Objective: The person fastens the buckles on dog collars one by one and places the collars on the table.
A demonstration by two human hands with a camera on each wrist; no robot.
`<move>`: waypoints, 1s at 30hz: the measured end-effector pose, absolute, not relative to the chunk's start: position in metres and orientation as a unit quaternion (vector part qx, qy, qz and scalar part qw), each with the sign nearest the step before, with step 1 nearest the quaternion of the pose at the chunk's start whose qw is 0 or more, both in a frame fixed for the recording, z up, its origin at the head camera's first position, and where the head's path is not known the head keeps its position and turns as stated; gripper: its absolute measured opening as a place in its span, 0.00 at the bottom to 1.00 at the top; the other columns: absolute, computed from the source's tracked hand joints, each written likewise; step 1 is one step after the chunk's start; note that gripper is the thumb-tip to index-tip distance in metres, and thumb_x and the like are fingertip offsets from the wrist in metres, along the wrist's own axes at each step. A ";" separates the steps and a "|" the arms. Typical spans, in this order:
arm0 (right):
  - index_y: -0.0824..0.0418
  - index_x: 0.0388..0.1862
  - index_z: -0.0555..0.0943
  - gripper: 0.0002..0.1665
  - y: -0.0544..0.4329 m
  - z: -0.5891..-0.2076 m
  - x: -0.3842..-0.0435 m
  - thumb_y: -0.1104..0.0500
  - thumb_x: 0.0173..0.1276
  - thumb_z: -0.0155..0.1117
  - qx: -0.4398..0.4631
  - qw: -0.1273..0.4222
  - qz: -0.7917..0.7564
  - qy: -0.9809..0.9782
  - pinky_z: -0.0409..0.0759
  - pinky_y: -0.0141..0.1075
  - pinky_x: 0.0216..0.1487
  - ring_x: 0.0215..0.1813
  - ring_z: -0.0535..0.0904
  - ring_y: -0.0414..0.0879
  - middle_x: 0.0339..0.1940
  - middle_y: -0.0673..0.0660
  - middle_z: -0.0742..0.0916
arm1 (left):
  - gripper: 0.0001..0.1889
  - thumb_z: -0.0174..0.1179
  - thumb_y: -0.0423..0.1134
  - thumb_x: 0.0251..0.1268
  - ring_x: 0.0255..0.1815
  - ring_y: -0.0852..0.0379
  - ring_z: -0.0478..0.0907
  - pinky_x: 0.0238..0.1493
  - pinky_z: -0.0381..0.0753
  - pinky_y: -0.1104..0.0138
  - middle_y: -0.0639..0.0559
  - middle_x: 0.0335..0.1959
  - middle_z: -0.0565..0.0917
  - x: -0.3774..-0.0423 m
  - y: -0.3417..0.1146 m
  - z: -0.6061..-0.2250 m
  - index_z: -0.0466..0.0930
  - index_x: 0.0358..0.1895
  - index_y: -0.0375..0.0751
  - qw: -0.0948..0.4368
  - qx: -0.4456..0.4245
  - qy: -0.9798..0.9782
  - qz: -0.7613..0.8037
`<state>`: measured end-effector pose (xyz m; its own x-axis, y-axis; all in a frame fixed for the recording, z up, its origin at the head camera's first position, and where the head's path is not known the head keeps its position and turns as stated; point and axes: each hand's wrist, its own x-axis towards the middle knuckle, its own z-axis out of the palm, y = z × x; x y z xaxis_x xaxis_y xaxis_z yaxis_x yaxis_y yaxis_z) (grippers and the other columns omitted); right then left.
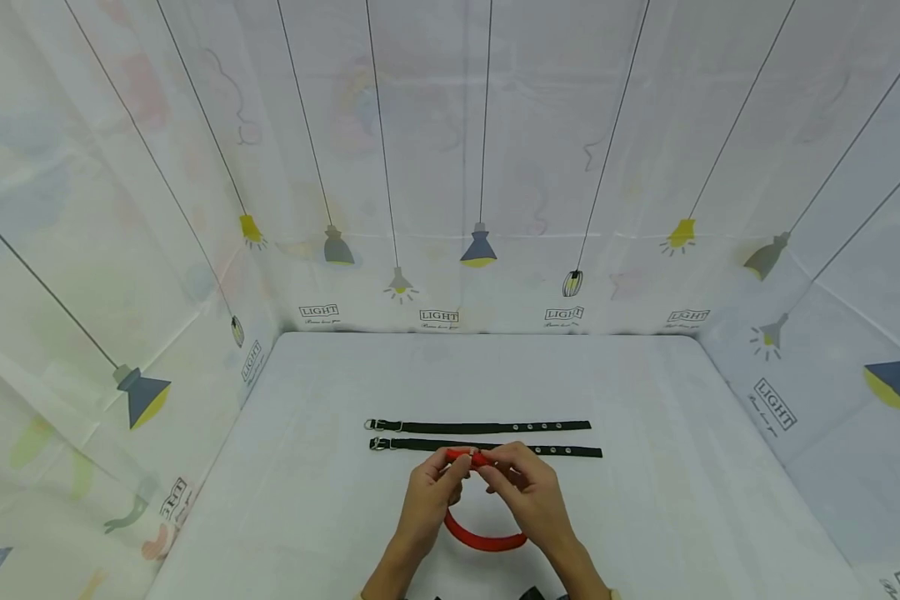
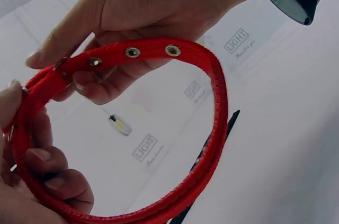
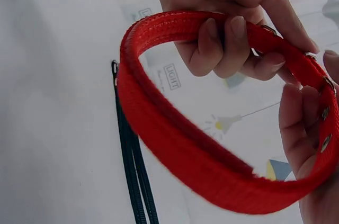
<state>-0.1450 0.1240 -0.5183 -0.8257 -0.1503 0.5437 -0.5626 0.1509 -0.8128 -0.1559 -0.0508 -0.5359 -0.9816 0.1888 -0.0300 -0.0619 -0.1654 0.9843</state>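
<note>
My left hand [image 1: 423, 500] and right hand [image 1: 534, 496] both hold a red pet collar [image 1: 484, 543], closed into a loop that hangs below the fingers. In the left wrist view, the right hand [image 2: 143, 9] pinches the strap near a row of metal eyelets [image 2: 132, 52]. The left hand [image 2: 32, 192] grips the part with the metal fittings at the frame's left edge. Metal rings [image 3: 270, 29] show beside the left hand [image 3: 225, 38] in the right wrist view. Fingers partly hide the place where the strap's ends meet.
Two black collars [image 1: 457, 428] [image 1: 420, 445] lie side by side just beyond the hands, buckles to the left and eyelets to the right. They rest on a white-covered table [image 1: 307, 517]. A patterned curtain [image 1: 420, 150] stands around its back and sides.
</note>
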 end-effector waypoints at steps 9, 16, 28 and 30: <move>0.64 0.47 0.84 0.14 0.122 -0.525 -0.146 0.72 0.63 0.69 0.214 0.195 0.570 -0.769 0.79 0.28 0.27 0.29 0.78 0.41 0.40 0.61 0.87 | 0.22 0.61 0.55 0.70 0.25 0.61 0.65 0.28 0.66 0.73 0.49 0.36 0.79 -0.157 -0.050 -0.535 0.82 0.54 0.41 0.048 -0.001 0.625 0.779; 0.57 0.49 0.85 0.13 0.121 -0.522 -0.146 0.66 0.66 0.70 0.202 0.197 0.572 -0.770 0.83 0.29 0.33 0.34 0.83 0.39 0.42 0.57 0.89 | 0.21 0.61 0.54 0.70 0.25 0.61 0.66 0.28 0.67 0.73 0.49 0.36 0.79 -0.156 -0.049 -0.533 0.82 0.53 0.41 0.051 0.002 0.628 0.777; 0.64 0.42 0.86 0.10 0.114 -0.505 -0.138 0.71 0.63 0.70 0.204 0.222 0.557 -0.774 0.81 0.26 0.30 0.28 0.78 0.37 0.35 0.59 0.89 | 0.21 0.54 0.54 0.75 0.23 0.62 0.66 0.27 0.68 0.74 0.51 0.36 0.79 -0.153 -0.046 -0.535 0.75 0.56 0.41 0.043 0.011 0.627 0.778; 0.65 0.41 0.85 0.09 0.112 -0.496 -0.134 0.72 0.62 0.70 0.203 0.224 0.555 -0.775 0.82 0.26 0.31 0.27 0.79 0.37 0.34 0.59 0.88 | 0.21 0.54 0.54 0.76 0.23 0.62 0.66 0.27 0.68 0.74 0.51 0.36 0.79 -0.153 -0.045 -0.536 0.74 0.57 0.41 0.041 0.014 0.628 0.777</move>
